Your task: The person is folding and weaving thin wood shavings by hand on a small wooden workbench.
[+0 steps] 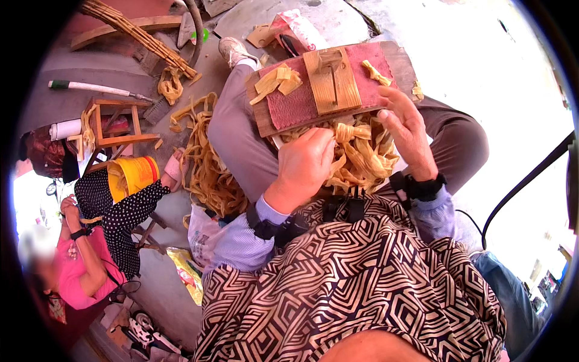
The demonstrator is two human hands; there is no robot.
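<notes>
Across my knees lies a wooden board covered with red cloth (289, 108). Fixed across its middle is a wooden block (325, 78) with a thin metal piece on it. My left hand (304, 163) is closed, its fingertips pinching a yellow-brown strip at the board's near edge. Beside those fingers the strip (351, 133) is folded into a knot-like bunch. A heap of loose strips (362, 166) lies in my lap below the board. My right hand (407, 130) is raised by the board's right near corner, fingers apart, holding nothing I can see.
Short strip pieces (277, 82) lie on the board's left, another piece (377, 72) on its right. A long strip pile (211, 163) is on the floor beside my left leg. Further left are a small wooden stool (123, 140), a brush (158, 112) and a seated person (90, 265).
</notes>
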